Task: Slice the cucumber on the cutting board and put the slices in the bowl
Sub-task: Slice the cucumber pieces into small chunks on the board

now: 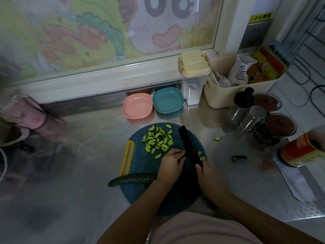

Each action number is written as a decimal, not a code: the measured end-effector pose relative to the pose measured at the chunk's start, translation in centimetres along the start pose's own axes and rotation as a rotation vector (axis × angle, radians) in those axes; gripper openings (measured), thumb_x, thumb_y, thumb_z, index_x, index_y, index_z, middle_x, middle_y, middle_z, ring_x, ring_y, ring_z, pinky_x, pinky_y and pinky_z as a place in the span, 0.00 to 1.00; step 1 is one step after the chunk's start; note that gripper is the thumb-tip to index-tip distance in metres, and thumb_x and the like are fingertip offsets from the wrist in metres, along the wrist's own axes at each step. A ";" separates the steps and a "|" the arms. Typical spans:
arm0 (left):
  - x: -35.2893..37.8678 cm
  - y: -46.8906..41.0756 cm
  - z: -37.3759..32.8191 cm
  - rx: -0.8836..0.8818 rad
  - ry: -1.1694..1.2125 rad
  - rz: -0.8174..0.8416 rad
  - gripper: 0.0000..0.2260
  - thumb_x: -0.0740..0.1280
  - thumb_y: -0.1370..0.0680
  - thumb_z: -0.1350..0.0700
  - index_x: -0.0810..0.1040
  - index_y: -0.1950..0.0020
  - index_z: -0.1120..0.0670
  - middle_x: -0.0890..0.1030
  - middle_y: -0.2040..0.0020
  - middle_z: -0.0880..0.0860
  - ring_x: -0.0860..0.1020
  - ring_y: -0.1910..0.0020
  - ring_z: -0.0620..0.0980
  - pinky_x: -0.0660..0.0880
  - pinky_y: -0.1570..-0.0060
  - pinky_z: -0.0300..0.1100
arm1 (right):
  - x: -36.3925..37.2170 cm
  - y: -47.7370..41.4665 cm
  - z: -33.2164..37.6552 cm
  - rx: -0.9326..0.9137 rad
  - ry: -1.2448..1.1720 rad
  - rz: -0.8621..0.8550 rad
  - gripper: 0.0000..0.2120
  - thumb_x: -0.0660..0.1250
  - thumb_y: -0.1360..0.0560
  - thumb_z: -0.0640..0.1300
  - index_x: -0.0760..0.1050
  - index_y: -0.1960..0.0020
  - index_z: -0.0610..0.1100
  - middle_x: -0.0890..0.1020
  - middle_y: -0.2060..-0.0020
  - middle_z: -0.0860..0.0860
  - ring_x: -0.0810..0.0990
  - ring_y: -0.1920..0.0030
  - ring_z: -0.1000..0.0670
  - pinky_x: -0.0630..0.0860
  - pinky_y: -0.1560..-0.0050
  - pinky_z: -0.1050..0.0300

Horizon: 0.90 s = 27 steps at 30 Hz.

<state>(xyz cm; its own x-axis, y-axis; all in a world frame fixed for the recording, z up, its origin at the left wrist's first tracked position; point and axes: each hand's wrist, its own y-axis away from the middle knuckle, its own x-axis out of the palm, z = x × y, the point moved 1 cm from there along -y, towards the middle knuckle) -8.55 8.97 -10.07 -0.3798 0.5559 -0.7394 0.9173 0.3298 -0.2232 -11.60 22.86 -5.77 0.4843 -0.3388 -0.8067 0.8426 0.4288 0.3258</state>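
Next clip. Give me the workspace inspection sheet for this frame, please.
Surface: steel counter, reflective; round blue cutting board near the front edge.
Job's things: cucumber slices heaped on the board; uncut cucumber overhanging its left edge; pink bowl and teal bowl empty behind.
Clutter: stray slice and cucumber end on the counter; shaker, jars, tin, beige bin.
Hands: right hand grips the knife; left hand curled against the blade, what it holds is hidden.
Cables: dark loops far right, possibly cables.
Surroundings: window with cartoon film; wall socket.
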 end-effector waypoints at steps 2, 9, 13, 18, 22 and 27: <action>0.0 0.0 -0.1 -0.009 0.002 -0.007 0.11 0.71 0.29 0.64 0.82 0.47 0.62 0.81 0.52 0.57 0.81 0.56 0.51 0.73 0.51 0.34 | -0.1 -0.1 -0.2 0.015 -0.040 0.023 0.15 0.51 0.18 0.48 0.69 0.44 0.38 0.81 0.55 0.43 0.77 0.61 0.48 0.63 0.66 0.60; 0.0 -0.1 -0.2 -0.034 0.011 -0.021 0.11 0.72 0.30 0.65 0.82 0.48 0.63 0.81 0.54 0.58 0.81 0.58 0.52 0.74 0.52 0.35 | -0.8 0.6 0.2 -0.025 -0.055 0.013 0.15 0.50 0.18 0.47 0.69 0.44 0.38 0.64 0.68 0.55 0.78 0.53 0.44 0.62 0.64 0.60; 0.0 -0.1 -0.2 -0.048 0.021 -0.029 0.11 0.73 0.30 0.65 0.82 0.49 0.63 0.82 0.53 0.57 0.81 0.57 0.51 0.74 0.52 0.34 | -0.8 0.8 0.3 -0.052 -0.065 -0.012 0.14 0.51 0.18 0.47 0.70 0.45 0.38 0.63 0.69 0.57 0.73 0.62 0.49 0.60 0.67 0.61; -0.2 0.0 -0.3 -0.053 0.038 -0.032 0.10 0.73 0.31 0.67 0.83 0.51 0.63 0.82 0.54 0.58 0.81 0.58 0.52 0.71 0.52 0.30 | -0.9 1.0 0.3 -0.065 -0.019 -0.034 0.15 0.50 0.18 0.49 0.70 0.45 0.40 0.79 0.58 0.46 0.76 0.60 0.48 0.61 0.66 0.60; -0.2 0.0 -0.2 -0.029 0.015 -0.018 0.10 0.73 0.32 0.67 0.83 0.52 0.63 0.82 0.55 0.58 0.81 0.59 0.52 0.70 0.52 0.30 | -0.6 1.0 0.4 -0.068 0.065 -0.037 0.15 0.49 0.18 0.49 0.69 0.45 0.41 0.80 0.54 0.45 0.78 0.55 0.47 0.63 0.64 0.60; -0.1 -0.1 0.0 -0.041 0.005 0.004 0.09 0.74 0.32 0.67 0.83 0.52 0.63 0.82 0.55 0.58 0.81 0.59 0.52 0.71 0.53 0.31 | -0.5 1.0 1.1 -0.051 0.057 0.019 0.14 0.49 0.18 0.48 0.68 0.44 0.39 0.81 0.52 0.44 0.78 0.51 0.46 0.68 0.52 0.58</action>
<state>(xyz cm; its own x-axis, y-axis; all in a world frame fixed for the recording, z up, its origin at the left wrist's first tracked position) -8.60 8.93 -10.01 -0.3765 0.5613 -0.7370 0.9133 0.3581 -0.1939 -10.78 22.56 -4.55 0.4848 -0.2823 -0.8278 0.8195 0.4774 0.3171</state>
